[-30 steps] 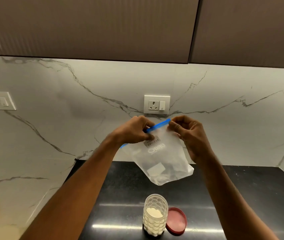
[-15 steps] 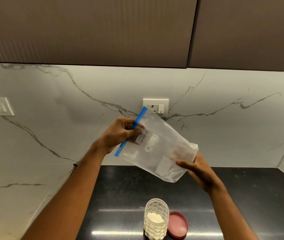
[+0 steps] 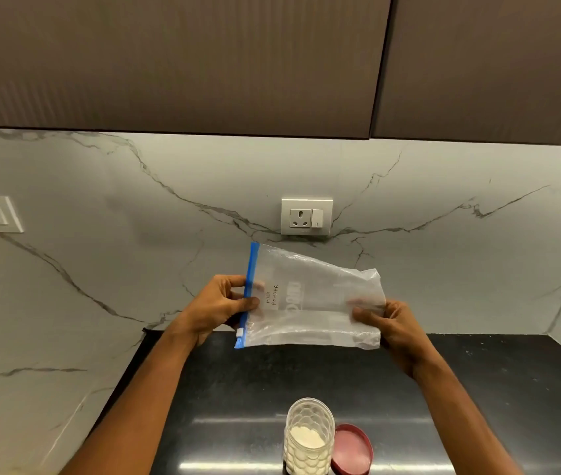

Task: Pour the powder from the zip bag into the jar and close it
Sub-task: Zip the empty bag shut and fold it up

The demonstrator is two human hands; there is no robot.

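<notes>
The zip bag [image 3: 313,299], labelled milk powder, is held sideways well above the open jar [image 3: 310,437] and looks nearly empty. The jar holds white powder, so pouring seems done; capping remains. The red lid [image 3: 352,449] lies just right of the jar. The left hand [image 3: 217,306] pinches the bag's blue zip edge [image 3: 250,293]; the right hand [image 3: 392,323] grips its bottom.

One head-worn view, facing forward and slightly down: wall cabinets [image 3: 169,63] fill the top, tabletop [image 3: 238,389] low, both forearms near.
</notes>
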